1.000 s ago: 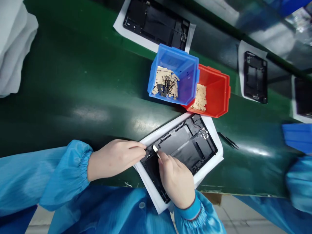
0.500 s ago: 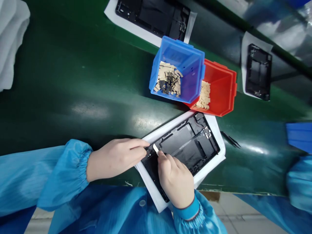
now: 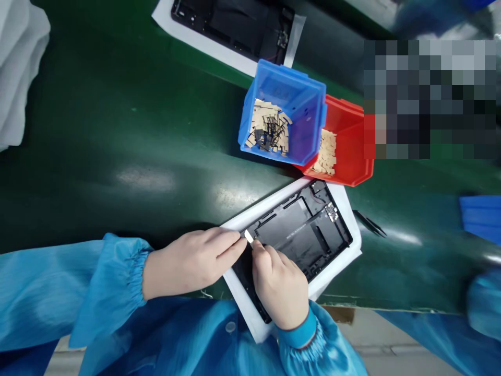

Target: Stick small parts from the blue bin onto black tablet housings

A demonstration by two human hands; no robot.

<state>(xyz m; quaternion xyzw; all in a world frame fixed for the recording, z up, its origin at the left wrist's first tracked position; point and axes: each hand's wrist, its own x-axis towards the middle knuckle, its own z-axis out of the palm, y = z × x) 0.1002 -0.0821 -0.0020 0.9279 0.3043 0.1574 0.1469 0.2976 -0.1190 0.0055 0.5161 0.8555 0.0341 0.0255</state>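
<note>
A black tablet housing (image 3: 291, 237), with a small circuit board and thin wires at its far right end, lies at an angle on a white sheet (image 3: 354, 243). My right hand (image 3: 279, 287) is closed over its near left part, pinching a small white flat strip (image 3: 249, 237) that points up and left against the housing. From the left my left hand (image 3: 198, 261) reaches in, its fingers pressed together and their tips at the housing's left edge, close to the strip. Whatever lies between those fingertips is hidden.
Behind the housing stand a blue bin (image 3: 287, 112) with tan and black pieces and a red bin (image 3: 350, 151) with tan pieces. Black tweezers (image 3: 369, 223) lie to the right. Another tablet housing (image 3: 238, 26) is at the back. A co-worker's blue sleeve (image 3: 485, 303) shows at right.
My left hand has shifted slightly right, its fingertips further over the housing's edge. The right hand and white strip have hardly moved. A pixelated patch now covers the back right.
</note>
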